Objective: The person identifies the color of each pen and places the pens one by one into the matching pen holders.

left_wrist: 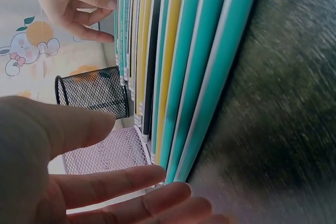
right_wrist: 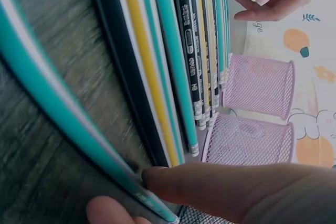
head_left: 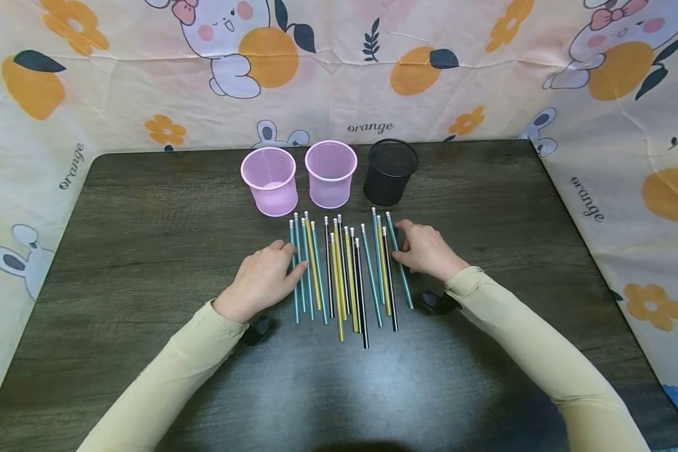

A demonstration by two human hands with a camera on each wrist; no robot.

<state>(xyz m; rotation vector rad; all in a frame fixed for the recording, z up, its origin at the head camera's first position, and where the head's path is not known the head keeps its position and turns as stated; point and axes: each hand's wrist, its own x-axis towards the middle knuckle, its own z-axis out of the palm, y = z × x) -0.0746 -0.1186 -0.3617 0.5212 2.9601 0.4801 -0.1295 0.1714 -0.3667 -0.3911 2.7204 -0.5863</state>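
A row of teal, yellow and black pencils point(head_left: 337, 276) lies side by side, eraser ends away from the person. At its left edge, my left hand point(head_left: 262, 276) hovers with relaxed fingers and thumb apart, holding nothing; in the left wrist view, its fingertips point(left_wrist: 157, 174) are by the outer teal pencils point(left_wrist: 210, 77). On the right, my right hand point(head_left: 429, 251) is at the outermost teal pencil point(head_left: 401, 270). The right wrist view shows the thumb tip at this teal pencil point(right_wrist: 73, 114), other fingertips point(right_wrist: 107, 211) on its far side, apart from the thumb.
Behind the pencils stand two pink mesh cups point(head_left: 270, 182) point(head_left: 331, 179) and a black mesh cup point(head_left: 390, 176). The dark wooden table point(head_left: 147, 251) meets a cloth point(head_left: 328, 81) printed with oranges and rabbits at the back and sides.
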